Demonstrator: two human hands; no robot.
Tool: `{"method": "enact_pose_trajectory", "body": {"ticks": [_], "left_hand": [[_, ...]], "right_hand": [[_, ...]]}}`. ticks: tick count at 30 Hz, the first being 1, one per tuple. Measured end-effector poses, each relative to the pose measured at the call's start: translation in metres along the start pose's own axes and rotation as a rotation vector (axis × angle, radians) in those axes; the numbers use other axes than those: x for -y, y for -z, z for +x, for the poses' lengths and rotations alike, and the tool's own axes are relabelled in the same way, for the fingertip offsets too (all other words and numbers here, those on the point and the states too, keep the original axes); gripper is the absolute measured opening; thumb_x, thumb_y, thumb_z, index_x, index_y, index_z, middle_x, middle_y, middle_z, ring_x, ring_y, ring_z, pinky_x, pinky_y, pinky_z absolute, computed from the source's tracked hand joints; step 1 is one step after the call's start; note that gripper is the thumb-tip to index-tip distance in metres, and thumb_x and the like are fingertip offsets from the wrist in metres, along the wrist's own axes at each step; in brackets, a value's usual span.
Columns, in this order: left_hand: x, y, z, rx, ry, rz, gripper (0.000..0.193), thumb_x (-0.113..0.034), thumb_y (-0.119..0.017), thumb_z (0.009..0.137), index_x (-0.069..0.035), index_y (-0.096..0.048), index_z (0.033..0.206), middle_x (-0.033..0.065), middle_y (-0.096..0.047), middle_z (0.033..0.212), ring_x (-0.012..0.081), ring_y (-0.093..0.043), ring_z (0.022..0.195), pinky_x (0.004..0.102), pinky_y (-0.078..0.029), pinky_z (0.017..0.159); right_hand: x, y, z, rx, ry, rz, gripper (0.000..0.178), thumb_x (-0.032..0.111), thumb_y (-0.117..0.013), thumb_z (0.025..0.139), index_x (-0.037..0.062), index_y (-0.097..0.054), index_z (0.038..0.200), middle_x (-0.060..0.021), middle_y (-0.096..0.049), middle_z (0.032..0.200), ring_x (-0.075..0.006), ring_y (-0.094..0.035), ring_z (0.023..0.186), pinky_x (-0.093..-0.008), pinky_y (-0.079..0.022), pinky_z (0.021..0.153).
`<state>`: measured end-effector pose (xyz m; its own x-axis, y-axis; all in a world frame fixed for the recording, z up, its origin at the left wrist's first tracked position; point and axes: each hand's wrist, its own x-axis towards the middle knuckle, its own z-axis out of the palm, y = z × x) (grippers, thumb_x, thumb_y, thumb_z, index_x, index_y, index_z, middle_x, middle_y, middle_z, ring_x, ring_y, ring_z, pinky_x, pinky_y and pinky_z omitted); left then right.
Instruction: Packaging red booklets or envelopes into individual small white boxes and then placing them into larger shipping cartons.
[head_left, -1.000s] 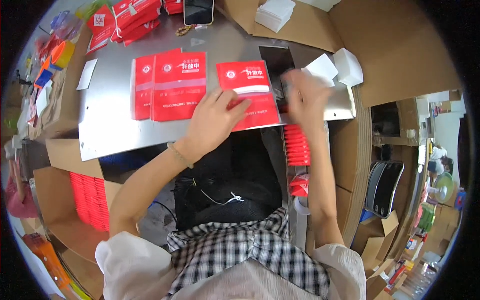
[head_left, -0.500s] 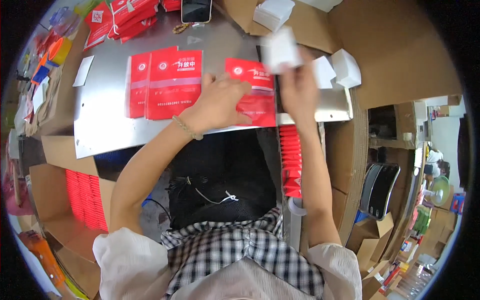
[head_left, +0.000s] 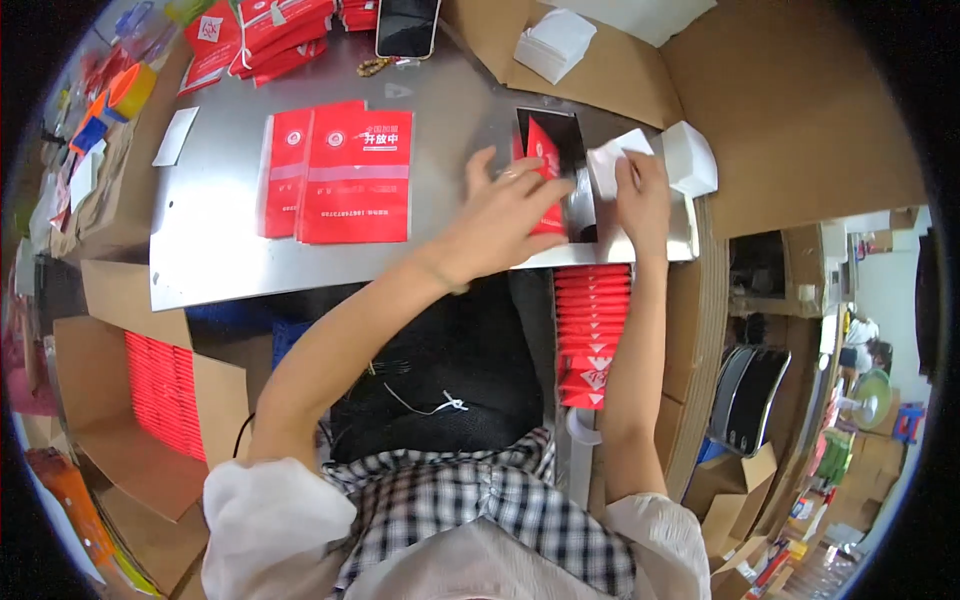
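My left hand [head_left: 508, 212] is closed on a red packet [head_left: 541, 150] at its right side. The packet stands tilted, nearly on edge, beside a dark rectangular opening [head_left: 572, 128] in the metal tabletop. How far it reaches into the opening is hidden by my fingers. To the right, my right hand [head_left: 643, 200] pinches a thin white sheet [head_left: 606, 170] near the opening's right edge. Flat red packets [head_left: 355, 180] lie overlapping on the table to the left. Under the table edge, several red packets [head_left: 593, 320] are stacked in a narrow chute between my forearms.
White sheet stacks stand at the right, one block [head_left: 692, 160] by the table and another [head_left: 554, 45] on cardboard. Tied red packets [head_left: 285, 40], a phone [head_left: 407, 28] and a bead bracelet [head_left: 374, 67] lie at the back. A carton [head_left: 120, 410] of red packets is lower left.
My left hand has moved right and tipped the flat red packet up at the opening. My right hand has moved right and down, with a white sheet still in its fingers.
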<state>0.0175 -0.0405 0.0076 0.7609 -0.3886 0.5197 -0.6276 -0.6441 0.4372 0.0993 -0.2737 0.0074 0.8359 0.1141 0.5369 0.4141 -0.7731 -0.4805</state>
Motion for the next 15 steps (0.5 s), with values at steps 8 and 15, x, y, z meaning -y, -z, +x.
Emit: {"method": "enact_pose_trajectory", "body": {"ticks": [8, 15], "left_hand": [[0.073, 0.108, -0.082, -0.128, 0.325, 0.382, 0.021, -0.01, -0.063, 0.091, -0.006, -0.067, 0.111, 0.013, -0.067, 0.112, 0.0333, -0.064, 0.101, 0.0451, -0.051, 0.084], [0.045, 0.063, -0.023, 0.192, 0.09, 0.402, 0.015, -0.014, -0.062, 0.083, -0.011, -0.072, 0.093, 0.0068, -0.067, 0.09, 0.0281, -0.067, 0.083, 0.0398, -0.054, 0.067]], "right_hand": [[0.048, 0.01, 0.014, -0.105, 0.338, -0.447, 0.029, 0.005, -0.06, 0.087, 0.0065, -0.061, 0.116, -0.0145, -0.063, 0.096, -0.0342, -0.062, 0.092, -0.0469, -0.047, 0.081], [0.087, -0.041, -0.051, 0.166, 0.48, 0.06, 0.043, 0.001, -0.065, 0.071, 0.0121, -0.072, 0.111, -0.0131, -0.063, 0.11, -0.0336, -0.06, 0.105, -0.0462, -0.045, 0.094]]}}
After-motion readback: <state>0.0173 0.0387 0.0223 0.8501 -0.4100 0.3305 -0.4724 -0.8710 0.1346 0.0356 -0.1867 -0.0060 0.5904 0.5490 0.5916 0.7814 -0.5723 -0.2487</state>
